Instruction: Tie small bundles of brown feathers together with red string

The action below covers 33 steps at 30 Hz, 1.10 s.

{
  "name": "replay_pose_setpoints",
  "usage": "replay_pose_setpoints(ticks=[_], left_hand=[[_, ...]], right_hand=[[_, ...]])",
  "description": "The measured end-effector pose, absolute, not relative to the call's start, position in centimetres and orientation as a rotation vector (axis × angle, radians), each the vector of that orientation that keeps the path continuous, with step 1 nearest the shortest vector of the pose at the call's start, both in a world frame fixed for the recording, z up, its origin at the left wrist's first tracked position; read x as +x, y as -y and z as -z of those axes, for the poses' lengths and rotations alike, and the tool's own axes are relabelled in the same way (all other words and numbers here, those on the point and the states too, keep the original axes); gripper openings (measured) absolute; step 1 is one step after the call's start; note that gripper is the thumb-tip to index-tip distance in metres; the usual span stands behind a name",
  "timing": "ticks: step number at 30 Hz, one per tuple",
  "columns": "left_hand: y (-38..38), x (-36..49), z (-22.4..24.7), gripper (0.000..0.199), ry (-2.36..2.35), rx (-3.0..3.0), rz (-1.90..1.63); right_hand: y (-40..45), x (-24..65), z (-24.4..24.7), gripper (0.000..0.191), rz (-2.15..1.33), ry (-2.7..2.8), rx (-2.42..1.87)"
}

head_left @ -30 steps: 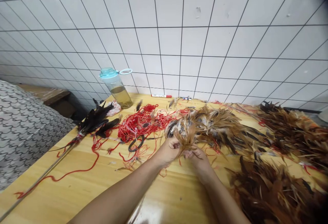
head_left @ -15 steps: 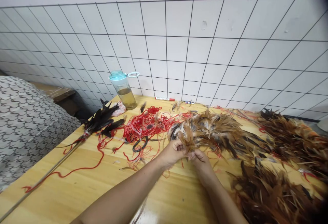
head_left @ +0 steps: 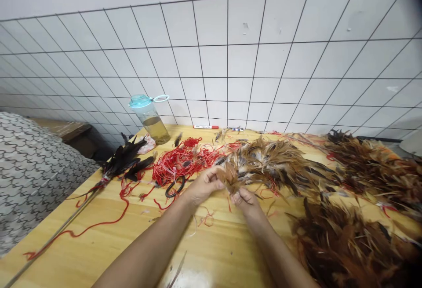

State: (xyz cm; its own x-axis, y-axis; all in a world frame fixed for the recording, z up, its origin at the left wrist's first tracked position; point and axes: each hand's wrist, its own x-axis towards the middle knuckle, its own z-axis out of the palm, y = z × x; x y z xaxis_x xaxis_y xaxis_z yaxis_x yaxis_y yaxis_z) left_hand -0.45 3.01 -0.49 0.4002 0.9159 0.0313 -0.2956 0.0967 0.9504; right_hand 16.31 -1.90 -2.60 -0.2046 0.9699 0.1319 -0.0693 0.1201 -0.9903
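A small tuft of tawny-brown feathers [head_left: 232,178] sits between the person's two bare hands, just in front of a large heap of brown, cream and black feathers [head_left: 273,162] on a honey-coloured wooden counter [head_left: 138,244]. The left hand [head_left: 204,186] curls its fingers closed around one side of the tuft, and the right hand [head_left: 244,202] pinches the tuft's lower end between its fingers [head_left: 236,198]; both grips are clenched on the feathers.

Everything else lies around that heap. To its left is a tangled nest of thin red string [head_left: 183,162], with black-handled scissors [head_left: 174,187] at the nest's near edge. Farther left, a bunch of glossy black feathers [head_left: 127,160] is bound to a long thin wooden stick [head_left: 56,231]. Behind the heap's left side stands a clear plastic bottle with a turquoise lid [head_left: 149,121], holding amber liquid, and a slim red-and-white marker [head_left: 206,126] lies beyond the heap against a white wall of black-gridded tiles [head_left: 214,59]. To the heap's right and nearer the person are two more mounds of dark brown feathers [head_left: 349,244].
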Motion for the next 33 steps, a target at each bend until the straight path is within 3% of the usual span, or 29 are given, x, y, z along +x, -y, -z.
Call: replay_pose_setpoints(ticks=[6,11,14,18,22,28,33], left_hand=[[-6.0,-2.1,-1.9,0.024,-1.261,1.522,-1.111],[-12.1,0.4,-3.5,0.022,-1.678,2.226,-0.819],[-15.5,3.1,-3.6,0.022,-1.720,2.289,-0.593],[-18.1,5.6,-2.8,0.004,-1.730,2.218,-0.436],[-19.2,4.7,-3.6,0.005,-1.760,2.121,-0.501],[-18.7,0.3,-9.2,0.023,-1.694,1.971,-0.706],[-16.5,-2.3,-13.1,0.022,-1.749,1.968,-0.793]], right_hand=[[1.7,15.2,3.0,0.056,-1.252,1.424,-0.913],[1.4,14.8,3.5,0.055,-1.223,1.401,-0.894],[1.2,14.8,3.8,0.052,-1.201,1.402,-0.907],[1.1,14.9,3.9,0.046,-1.191,1.348,-0.900],[1.0,14.9,3.9,0.043,-1.190,1.291,-0.893],[0.8,14.9,4.0,0.040,-1.188,1.319,-0.860],[0.7,15.2,3.9,0.038,-1.205,1.323,-0.888]])
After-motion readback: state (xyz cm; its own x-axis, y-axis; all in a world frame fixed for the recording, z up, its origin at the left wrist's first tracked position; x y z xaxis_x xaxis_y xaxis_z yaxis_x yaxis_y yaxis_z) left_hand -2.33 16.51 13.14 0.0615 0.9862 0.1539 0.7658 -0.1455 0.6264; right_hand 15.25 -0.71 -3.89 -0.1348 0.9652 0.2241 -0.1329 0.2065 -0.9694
